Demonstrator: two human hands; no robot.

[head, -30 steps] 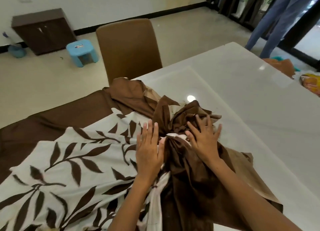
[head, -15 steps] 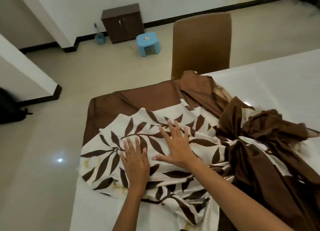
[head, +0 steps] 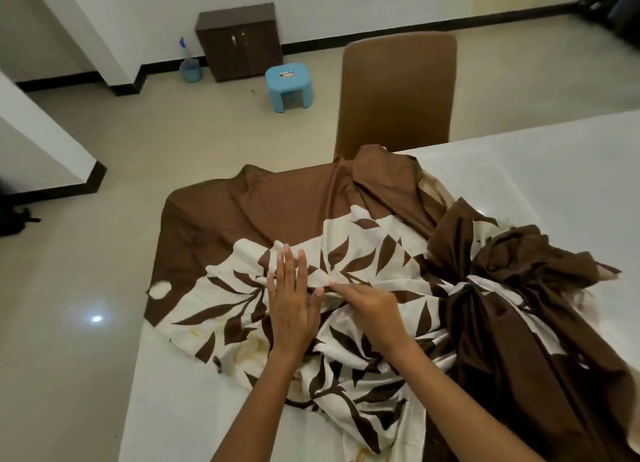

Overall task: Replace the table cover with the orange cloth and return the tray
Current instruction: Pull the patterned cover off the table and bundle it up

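The brown table cover (head: 263,212) with its white leaf-print middle lies crumpled on the white table (head: 554,170), bunched into a heap on the right. My left hand (head: 291,309) rests flat on the leaf print, fingers together and pointing away from me. My right hand (head: 370,309) sits just to its right, fingers curled and pinching a fold of the white print. No orange cloth and no tray are in view.
A brown chair (head: 398,91) stands at the table's far side. On the floor beyond are a blue stool (head: 289,87), a dark cabinet (head: 240,40) and a blue holder with a brush (head: 189,68). The table's left edge drops to tiled floor (head: 69,288).
My view swung left from the bunched heap. Both hands moved left onto the leaf print, then drew together; the right hand went from flat to pinching a fold.
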